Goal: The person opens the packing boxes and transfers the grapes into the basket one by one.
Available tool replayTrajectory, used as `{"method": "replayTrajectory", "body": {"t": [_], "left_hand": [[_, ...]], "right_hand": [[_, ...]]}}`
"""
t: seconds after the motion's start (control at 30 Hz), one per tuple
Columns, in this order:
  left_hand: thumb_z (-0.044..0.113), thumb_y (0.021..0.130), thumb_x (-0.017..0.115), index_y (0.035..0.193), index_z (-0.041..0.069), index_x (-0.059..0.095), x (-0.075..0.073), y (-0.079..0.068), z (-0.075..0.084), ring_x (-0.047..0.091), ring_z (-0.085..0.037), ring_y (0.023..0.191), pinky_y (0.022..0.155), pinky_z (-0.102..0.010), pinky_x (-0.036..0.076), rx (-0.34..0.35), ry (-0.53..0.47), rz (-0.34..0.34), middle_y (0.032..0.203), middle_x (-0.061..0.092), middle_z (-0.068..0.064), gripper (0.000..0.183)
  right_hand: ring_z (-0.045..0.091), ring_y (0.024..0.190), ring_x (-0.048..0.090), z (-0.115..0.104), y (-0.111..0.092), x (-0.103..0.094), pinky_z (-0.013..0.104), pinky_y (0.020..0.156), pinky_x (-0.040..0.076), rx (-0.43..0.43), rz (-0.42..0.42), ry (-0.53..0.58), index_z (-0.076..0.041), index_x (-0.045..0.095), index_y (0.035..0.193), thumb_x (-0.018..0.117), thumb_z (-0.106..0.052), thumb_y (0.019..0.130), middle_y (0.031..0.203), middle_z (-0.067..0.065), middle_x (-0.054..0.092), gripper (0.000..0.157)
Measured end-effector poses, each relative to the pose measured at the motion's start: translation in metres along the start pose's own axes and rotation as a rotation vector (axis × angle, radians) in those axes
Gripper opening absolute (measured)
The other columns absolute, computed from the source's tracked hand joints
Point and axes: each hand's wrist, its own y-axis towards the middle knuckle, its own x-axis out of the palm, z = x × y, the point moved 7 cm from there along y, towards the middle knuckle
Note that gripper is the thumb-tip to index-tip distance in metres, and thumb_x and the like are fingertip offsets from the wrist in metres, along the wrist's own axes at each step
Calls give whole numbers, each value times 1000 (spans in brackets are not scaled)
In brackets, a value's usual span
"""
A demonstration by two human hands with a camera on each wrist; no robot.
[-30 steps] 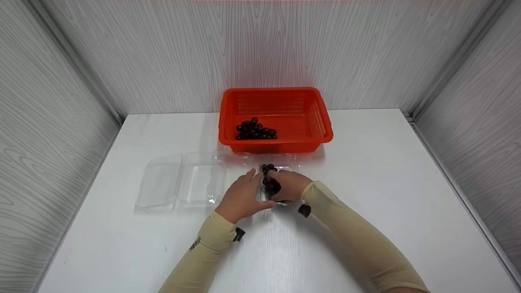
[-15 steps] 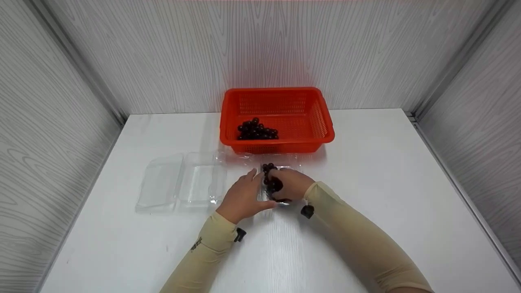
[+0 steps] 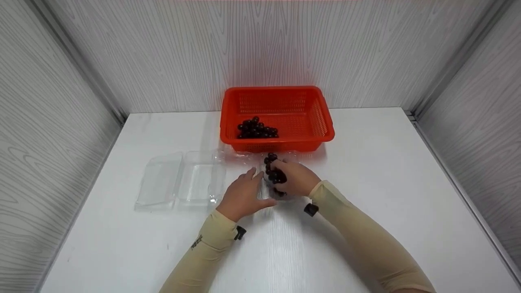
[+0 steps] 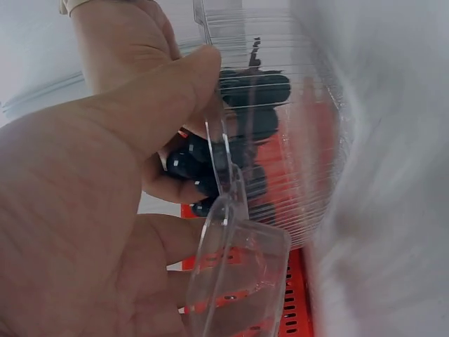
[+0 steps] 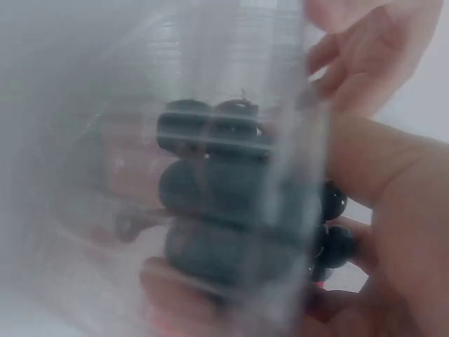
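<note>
My right hand (image 3: 299, 178) grips a bunch of dark grapes (image 3: 276, 175) over a clear plastic clamshell box (image 4: 309, 217). Through the box's ribbed wall, some of the grapes (image 5: 217, 182) show in the right wrist view, with the right fingers around others beyond the rim. My left hand (image 3: 241, 198) is at the box's left side, its fingers spread and thumb extended. Close up, the left thumb (image 4: 186, 81) lies at the box's rim, and the other left fingers reach behind the clear lid. Much of the box is hidden by the hands in the head view.
Behind the hands stands a red plastic basket (image 3: 285, 145) holding another bunch of grapes (image 3: 257, 129). To the left, a second clear clamshell box (image 3: 199, 184) lies unfolded on the white table (image 3: 386, 162). Wood-grain panels (image 3: 163, 57) enclose the back and sides.
The right hand and its grapes have shifted slightly away from me and to the right, and more of the bunch shows. The left hand stays almost in place.
</note>
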Motion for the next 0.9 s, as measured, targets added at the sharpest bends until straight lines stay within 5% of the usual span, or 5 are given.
{"method": "replayTrajectory", "body": {"t": [0.27,0.57,0.9], "left_hand": [[63,83,77,152,4,50,0,2,4,51,-40,138,113,-53,44,2,59,-2,159,42,-22,95],[64,82,78,148,4,55,-3,-4,-4,54,-41,135,111,-53,45,-27,84,16,157,45,-23,92],[63,83,76,154,5,46,1,2,5,52,-41,137,113,-53,44,-7,68,-6,159,42,-23,97]], "right_hand": [[29,111,66,4,-19,-16,50,102,53,29,157,56,-18,63,128,81,-20,89,131,7,61,43],[30,108,68,2,-30,-33,48,100,55,-12,363,161,-16,63,132,78,-20,92,125,11,62,43],[33,122,62,23,-49,-45,51,103,52,42,519,231,-15,53,140,80,-20,92,134,14,57,56]]}}
